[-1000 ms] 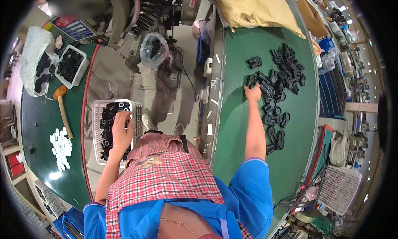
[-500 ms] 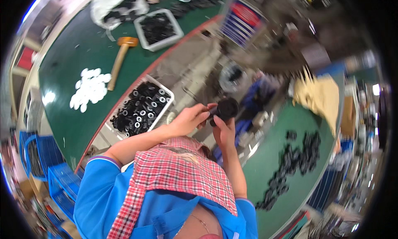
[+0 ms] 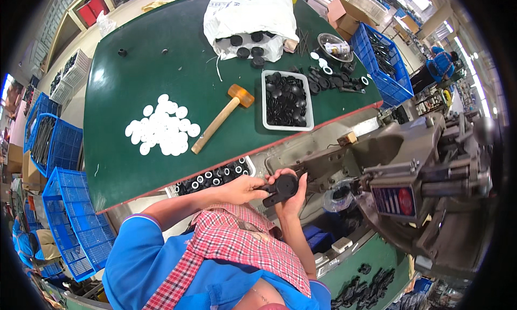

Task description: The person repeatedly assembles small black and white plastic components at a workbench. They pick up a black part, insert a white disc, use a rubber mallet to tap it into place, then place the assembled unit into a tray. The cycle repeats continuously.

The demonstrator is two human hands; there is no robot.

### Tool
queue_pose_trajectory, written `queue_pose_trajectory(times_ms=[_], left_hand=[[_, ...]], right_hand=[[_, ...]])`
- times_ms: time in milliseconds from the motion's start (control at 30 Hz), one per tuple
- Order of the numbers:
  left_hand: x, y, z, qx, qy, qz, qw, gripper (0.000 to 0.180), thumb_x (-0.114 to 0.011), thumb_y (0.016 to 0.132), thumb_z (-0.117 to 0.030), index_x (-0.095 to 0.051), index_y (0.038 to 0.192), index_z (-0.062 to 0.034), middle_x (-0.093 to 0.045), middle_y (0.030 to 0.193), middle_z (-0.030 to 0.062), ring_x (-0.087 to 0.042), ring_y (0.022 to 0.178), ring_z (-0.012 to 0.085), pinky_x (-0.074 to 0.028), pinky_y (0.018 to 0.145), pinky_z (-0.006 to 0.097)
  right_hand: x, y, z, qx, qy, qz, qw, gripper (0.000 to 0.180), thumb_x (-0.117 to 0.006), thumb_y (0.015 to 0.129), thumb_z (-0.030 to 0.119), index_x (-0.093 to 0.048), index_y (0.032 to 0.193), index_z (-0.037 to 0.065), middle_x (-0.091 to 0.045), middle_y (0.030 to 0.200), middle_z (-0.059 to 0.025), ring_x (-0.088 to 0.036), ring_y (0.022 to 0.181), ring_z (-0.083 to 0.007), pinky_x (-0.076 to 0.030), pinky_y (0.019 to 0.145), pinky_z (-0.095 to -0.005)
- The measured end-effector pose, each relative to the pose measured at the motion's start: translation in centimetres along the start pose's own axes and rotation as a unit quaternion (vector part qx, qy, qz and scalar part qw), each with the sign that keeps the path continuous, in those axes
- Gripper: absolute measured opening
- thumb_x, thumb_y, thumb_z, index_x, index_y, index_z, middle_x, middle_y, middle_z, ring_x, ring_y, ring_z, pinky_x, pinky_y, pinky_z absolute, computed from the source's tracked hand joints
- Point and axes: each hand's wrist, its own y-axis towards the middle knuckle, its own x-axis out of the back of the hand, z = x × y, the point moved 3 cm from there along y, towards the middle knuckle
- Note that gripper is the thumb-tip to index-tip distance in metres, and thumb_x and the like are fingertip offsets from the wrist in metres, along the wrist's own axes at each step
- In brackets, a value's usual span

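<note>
Together my two hands hold a black plastic part (image 3: 284, 187) with a round dished head and short stubby arms. The fingers of my left hand (image 3: 243, 190) pinch it at the narrow left end. My right hand (image 3: 293, 203) cups the round head from behind, its thumb along the right side. Just beyond my left forearm, a white tray (image 3: 251, 164) holds many black parts with white rings, partly hidden by the arm. On the green table ahead are a pile of white discs (image 3: 164, 128), a wooden-handled mallet (image 3: 219, 121) with an orange head, and a white bin (image 3: 264, 103) of black caps.
A white sack (image 3: 250, 14) spills black caps at the table's far side, beside a metal bowl (image 3: 326, 41). To the right stands a grey metal machine (image 3: 431, 181). Black parts (image 3: 363, 288) lie on the lower-right green surface. Blue crates (image 3: 70, 224) stand left.
The view has swung toward the left table, so its contents sit further right and the machine shows more fully. Both hands still hold the black part, now with its round face more exposed.
</note>
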Motion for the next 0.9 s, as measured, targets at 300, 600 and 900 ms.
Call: queue_pose_trajectory(times_ms=[300, 600, 900], left_hand=[[18.6, 12.8, 1.5, -0.075, 0.172, -0.196, 0.963, 0.021, -0.062, 0.089, -0.026, -0.066, 0.087, -0.0047, -0.064, 0.083, 0.0145, -0.064, 0.076, 0.0302, -0.051, 0.070, 0.041], [30.9, 28.8, 10.8, 0.162, 0.429, -0.396, 0.795, 0.061, -0.071, 0.081, -0.042, -0.046, 0.125, -0.0060, -0.050, 0.120, 0.0228, -0.061, 0.100, 0.0435, -0.054, 0.080, 0.051], [14.8, 12.7, -1.9, -0.095, -0.168, -0.067, 0.979, 0.049, -0.060, 0.095, -0.023, -0.044, 0.138, -0.0031, -0.052, 0.130, 0.0093, -0.062, 0.078, 0.0141, -0.052, 0.069, 0.027]], right_hand=[[0.9, 3.8, -0.4, -0.019, 0.038, -0.140, 0.989, 0.057, -0.038, 0.100, 0.053, -0.058, 0.091, 0.001, -0.060, 0.080, -0.0148, -0.060, 0.074, -0.0285, -0.051, 0.075, -0.0390], [3.1, 3.0, 0.1, -0.063, 0.059, -0.180, 0.980, 0.063, -0.035, 0.098, 0.061, -0.058, 0.100, 0.002, -0.060, 0.089, -0.0138, -0.060, 0.083, -0.0284, -0.051, 0.086, -0.0474], [2.1, 4.2, 2.4, -0.051, 0.040, -0.097, 0.993, 0.068, -0.029, 0.100, 0.060, -0.055, 0.113, -0.002, -0.060, 0.094, -0.0148, -0.062, 0.091, -0.0290, -0.051, 0.093, -0.0536]])
